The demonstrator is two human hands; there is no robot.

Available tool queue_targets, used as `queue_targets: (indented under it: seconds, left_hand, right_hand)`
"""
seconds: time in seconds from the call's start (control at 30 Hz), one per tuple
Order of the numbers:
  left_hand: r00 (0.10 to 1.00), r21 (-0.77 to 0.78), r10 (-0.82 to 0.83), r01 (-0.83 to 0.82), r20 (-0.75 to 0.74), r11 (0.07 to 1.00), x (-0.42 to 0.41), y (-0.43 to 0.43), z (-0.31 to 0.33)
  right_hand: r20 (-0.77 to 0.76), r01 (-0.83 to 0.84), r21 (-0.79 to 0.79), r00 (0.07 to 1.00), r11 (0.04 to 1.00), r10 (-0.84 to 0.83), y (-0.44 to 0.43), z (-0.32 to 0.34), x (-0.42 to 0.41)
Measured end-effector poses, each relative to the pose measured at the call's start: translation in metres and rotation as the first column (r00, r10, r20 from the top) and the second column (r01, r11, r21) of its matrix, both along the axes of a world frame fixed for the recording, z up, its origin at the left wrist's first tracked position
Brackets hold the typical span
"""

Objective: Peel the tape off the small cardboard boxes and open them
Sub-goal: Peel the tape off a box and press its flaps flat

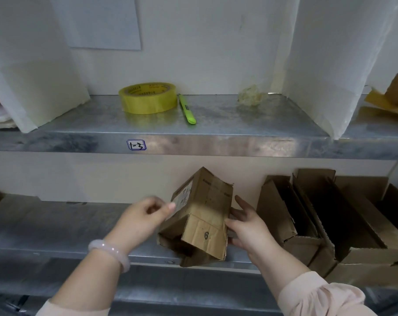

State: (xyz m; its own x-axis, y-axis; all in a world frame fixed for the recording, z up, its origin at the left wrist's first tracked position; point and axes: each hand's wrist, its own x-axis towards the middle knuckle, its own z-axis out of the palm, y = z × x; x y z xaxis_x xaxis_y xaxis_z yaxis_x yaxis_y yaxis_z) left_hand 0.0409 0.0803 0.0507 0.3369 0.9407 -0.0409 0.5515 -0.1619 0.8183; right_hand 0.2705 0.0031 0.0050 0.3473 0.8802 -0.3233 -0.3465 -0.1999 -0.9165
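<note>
A small cardboard box [202, 215], marked with a "6" on its near flap, sits tilted over the lower metal shelf [56, 229]. Its near end is open, with flaps spread toward me. My left hand [145, 215] is at the box's left side, fingers curled, the fingertips at the edge with the white label. My right hand [246, 226] holds the box's right side, thumb on the front face and fingers reaching behind. A pale bracelet circles my left wrist.
Several opened cardboard boxes [325, 220] crowd the lower shelf to the right. On the upper shelf [216, 142] lie a yellow tape roll [148, 98], a green utility knife [187, 109] and a wad of peeled tape [250, 95]. White dividers stand at both sides.
</note>
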Motion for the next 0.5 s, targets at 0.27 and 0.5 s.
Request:
queue_targets:
  seconds: [0.27,0.5]
  left_hand:
    - [0.979,0.016,-0.147,0.147,0.139,0.989,0.030,0.021,-0.016]
    - [0.973,0.149,-0.105,0.075,0.203,0.986,0.022,0.010,-0.023]
  right_hand:
    - [0.217,-0.057,0.089,0.976,0.994,0.036,-0.005,0.000,-0.013]
    - [0.496,-0.151,0.215,0.868,0.965,0.025,-0.003,0.012,-0.007]
